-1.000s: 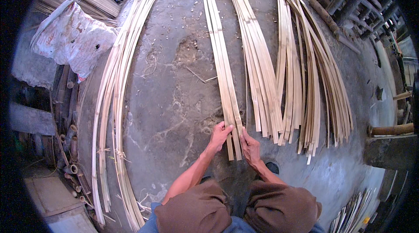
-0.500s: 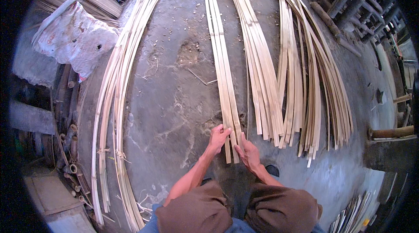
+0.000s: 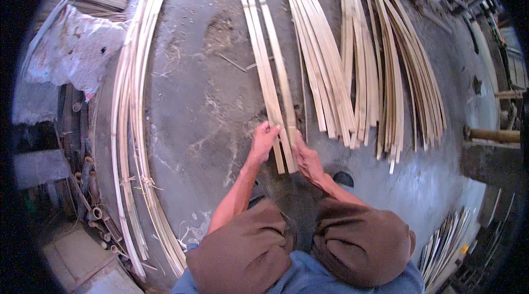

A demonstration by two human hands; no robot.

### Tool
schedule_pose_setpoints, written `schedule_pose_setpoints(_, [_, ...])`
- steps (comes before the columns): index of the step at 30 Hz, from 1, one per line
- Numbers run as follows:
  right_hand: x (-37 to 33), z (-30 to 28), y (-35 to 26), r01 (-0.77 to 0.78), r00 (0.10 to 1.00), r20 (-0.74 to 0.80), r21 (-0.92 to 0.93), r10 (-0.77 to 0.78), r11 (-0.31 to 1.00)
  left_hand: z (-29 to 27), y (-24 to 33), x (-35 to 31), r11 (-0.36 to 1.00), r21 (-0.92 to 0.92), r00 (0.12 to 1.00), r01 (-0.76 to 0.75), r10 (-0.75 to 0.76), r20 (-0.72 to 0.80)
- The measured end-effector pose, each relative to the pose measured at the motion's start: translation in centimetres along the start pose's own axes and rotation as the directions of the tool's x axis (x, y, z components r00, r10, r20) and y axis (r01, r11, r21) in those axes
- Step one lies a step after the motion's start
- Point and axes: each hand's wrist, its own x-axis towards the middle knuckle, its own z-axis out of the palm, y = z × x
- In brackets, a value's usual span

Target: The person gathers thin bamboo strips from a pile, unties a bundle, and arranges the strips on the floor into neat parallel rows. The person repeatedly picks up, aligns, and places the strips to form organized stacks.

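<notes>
A few long, pale bamboo strips (image 3: pixel 262 76) run from the far edge toward me, their near ends lifted between my knees. My left hand (image 3: pixel 265 142) grips them from the left, its thumb across the top close to the ends. On the right side, my right hand (image 3: pixel 308 160) is closed on the rightmost bamboo strip (image 3: pixel 280 73), fingers partly hidden beneath. A narrow gap separates that strip from those at its left, and they come close together again at my hands.
Right of my hands lie several fanned bundles of bamboo strips (image 3: pixel 322 68). A tied bundle of strips (image 3: pixel 130 101) stretches along the left. Beyond it are a white sack (image 3: pixel 71 46) and stacked bamboo poles (image 3: pixel 91 178). More thin strips (image 3: pixel 443 239) lie at lower right.
The view has shifted, so the strips and bundles sit higher in the picture. The rightmost strip has come apart from the others, leaving a gap. Both hands keep hold near the ends.
</notes>
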Motion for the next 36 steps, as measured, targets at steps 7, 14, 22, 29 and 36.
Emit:
schedule_pose_setpoints(7, [0.5,-1.4,-2.2,0.040,0.998,-0.045,-0.238,-0.053,0.970,-0.2,0.2,-0.2,1.000,0.006,1.000,0.025,-0.025,-0.001])
schedule_pose_setpoints(14, [2.5,-5.8,-0.8,-0.014,0.996,-0.086,-0.425,-0.025,0.905,0.8,1.2,-0.4,0.998,0.029,0.998,0.049,-0.048,-0.031])
schedule_pose_setpoints(22, [2.0,-6.6,-4.7,-0.215,0.971,-0.191,-0.418,0.147,0.882,0.2,0.1,-0.1,0.989,0.150,0.999,0.006,-0.001,-0.034])
schedule_pose_setpoints(29, [1.1,-1.6,-3.9,-0.021,0.999,0.033,-0.164,0.026,0.986,1.0,0.4,-0.4,0.998,-0.052,1.000,0.026,-0.025,0.009])
schedule_pose_setpoints(36, [1.0,-2.3,-5.0,-0.176,0.984,-0.004,-0.021,0.176,0.984,0.3,0.1,-0.6,0.997,-0.067,0.999,0.030,-0.028,0.040])
